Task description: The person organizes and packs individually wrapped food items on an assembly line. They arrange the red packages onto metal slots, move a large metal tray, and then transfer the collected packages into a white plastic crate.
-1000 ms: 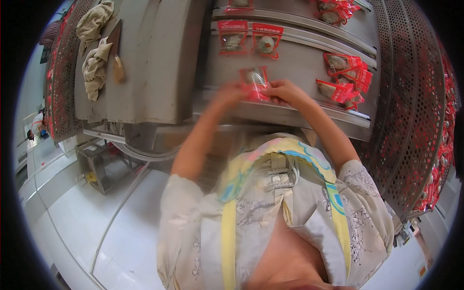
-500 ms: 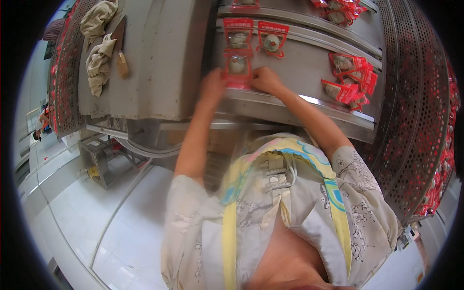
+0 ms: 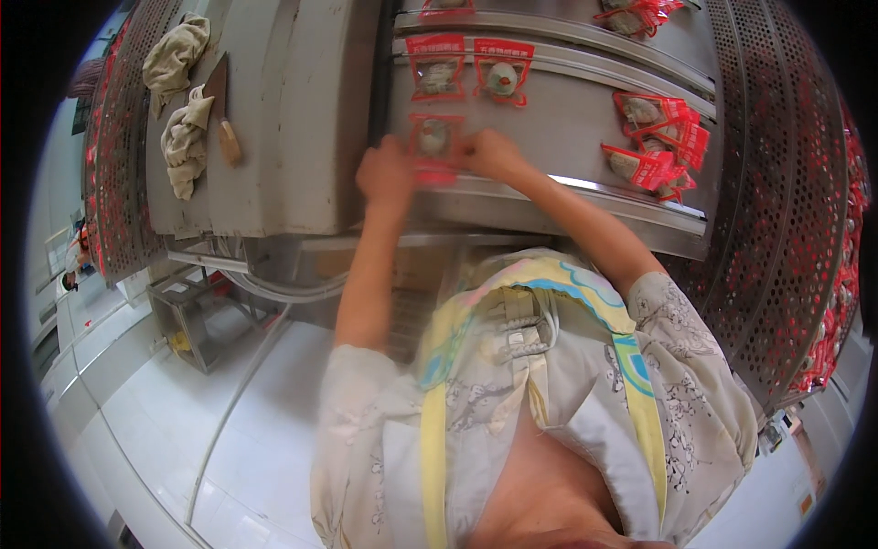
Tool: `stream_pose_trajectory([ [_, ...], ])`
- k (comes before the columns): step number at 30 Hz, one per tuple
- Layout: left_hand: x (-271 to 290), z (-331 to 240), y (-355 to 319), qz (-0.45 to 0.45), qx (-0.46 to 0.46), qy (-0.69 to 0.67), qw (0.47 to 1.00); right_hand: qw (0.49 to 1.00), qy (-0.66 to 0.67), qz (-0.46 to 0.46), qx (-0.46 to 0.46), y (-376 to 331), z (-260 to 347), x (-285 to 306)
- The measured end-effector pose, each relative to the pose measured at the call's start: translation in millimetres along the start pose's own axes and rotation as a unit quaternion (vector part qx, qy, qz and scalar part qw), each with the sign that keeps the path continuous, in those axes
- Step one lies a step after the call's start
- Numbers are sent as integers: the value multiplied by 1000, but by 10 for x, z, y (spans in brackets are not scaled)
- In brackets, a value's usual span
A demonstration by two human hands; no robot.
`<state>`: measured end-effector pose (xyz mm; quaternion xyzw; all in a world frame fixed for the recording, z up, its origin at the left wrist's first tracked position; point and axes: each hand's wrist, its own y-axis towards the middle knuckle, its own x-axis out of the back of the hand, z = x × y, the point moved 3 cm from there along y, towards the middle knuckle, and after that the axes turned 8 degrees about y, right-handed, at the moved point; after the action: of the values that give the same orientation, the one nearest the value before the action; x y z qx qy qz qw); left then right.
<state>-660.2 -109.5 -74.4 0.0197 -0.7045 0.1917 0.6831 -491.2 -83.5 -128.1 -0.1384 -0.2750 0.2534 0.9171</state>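
A red-edged clear packet [image 3: 433, 138], with a round, pale, egg-like thing inside, lies near the front of the metal surface [image 3: 549, 110]. It sits between my two hands. My left hand [image 3: 386, 172] is closed at its left edge, somewhat blurred by motion. At its right edge my right hand [image 3: 494, 156] is closed, with the fingertips on the film. Just beyond, a second packet [image 3: 437, 75] and a third packet [image 3: 502, 80] lie side by side against a metal strip. Fine finger contact on the film is partly smeared.
Several overlapping packets [image 3: 645, 166] lie to the right, and more packets [image 3: 636, 16] at the far right. A knife [image 3: 226, 128] and crumpled cloths [image 3: 186, 142] rest on the left metal top. Perforated metal panels [image 3: 777, 183] stand at the right side.
Both hands remain at the packet's sides, and the left has shifted slightly outward. The whole view has moved a little; the other packets keep their places.
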Motion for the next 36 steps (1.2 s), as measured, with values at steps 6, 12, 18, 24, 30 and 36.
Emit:
stream_pose_trajectory([
  [6, 179, -63, -426, -173, -282, -116, 936, 977, -19, -197, 79, -1033, 87, 1033],
  [12, 114, 10, -474, -119, -306, -100, 939, 865, -374, -334, -4, -1787, -183, 1852],
  [18, 33, -415, -574, -116, -327, -246, 905, 864, -338, -356, 112, -1647, -201, 1631],
  [24, -682, -1539, -442, 404, -89, -495, 764, 881, -296, -323, 178, -1485, -128, 1217],
  [30, -822, -1803, -475, 564, -150, -506, 635, 927, -63, -287, 234, -1713, -249, 943],
  [36, -660, -1522, -473, 557, -38, -518, 648, 888, 371, -216, -166, -1677, -834, 1036],
])
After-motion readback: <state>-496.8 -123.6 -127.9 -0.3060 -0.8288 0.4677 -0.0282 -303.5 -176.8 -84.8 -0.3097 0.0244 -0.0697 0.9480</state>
